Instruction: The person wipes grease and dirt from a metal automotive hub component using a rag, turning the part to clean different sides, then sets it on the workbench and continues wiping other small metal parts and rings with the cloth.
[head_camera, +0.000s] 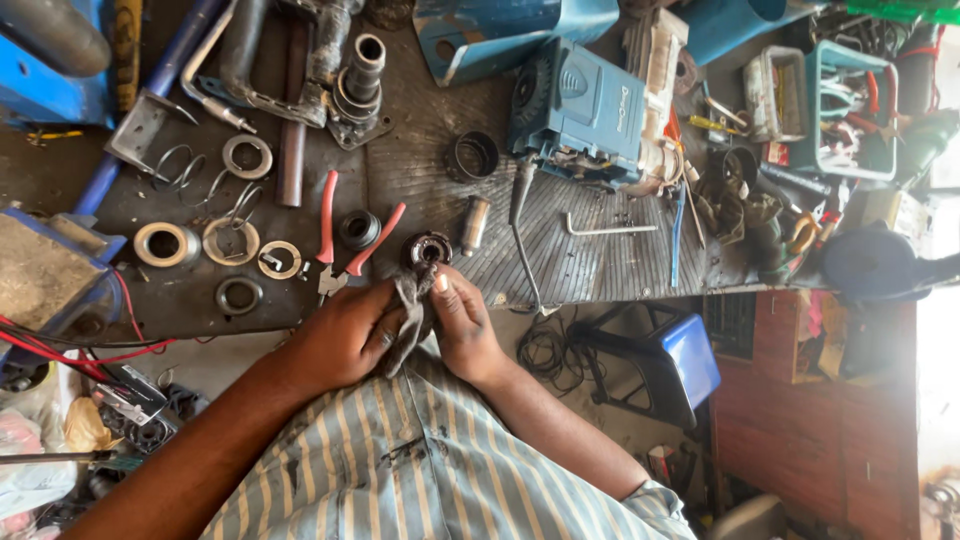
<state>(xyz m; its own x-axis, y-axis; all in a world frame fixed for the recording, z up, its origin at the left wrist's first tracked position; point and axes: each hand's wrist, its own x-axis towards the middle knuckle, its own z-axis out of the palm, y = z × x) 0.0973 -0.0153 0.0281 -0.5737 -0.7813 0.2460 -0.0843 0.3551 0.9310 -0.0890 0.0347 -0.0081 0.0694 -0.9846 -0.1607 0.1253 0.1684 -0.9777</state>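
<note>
In the head view, I hold a round dark metal part (427, 250), ribbed like a small bearing or rotor end, at the near edge of the surface (560, 240), with a grey rag (410, 315) bunched under and around it. My left hand (345, 335) has its fingers closed on the rag, and my right hand (462, 325) has its fingers clamped on the part's side, thumb up against its rim. I judge the part stiff and heavy for its size, likely greasy and so slippery on bare skin; the rag is soft and limp and gives the better grip, so the hold belongs on the outer rim through the cloth, not on the face. Counting what lies near: 1 pair of red-handled pliers (345, 245) just beside my left hand, 1 small black cup (359, 229), 5 flat metal rings (232, 240) spread to the left, 1 hex key (605, 228) lying well apart to the right, 1 short metal cylinder (473, 224) near the part, and 1 blue power tool body (580, 105) farther up.
</note>
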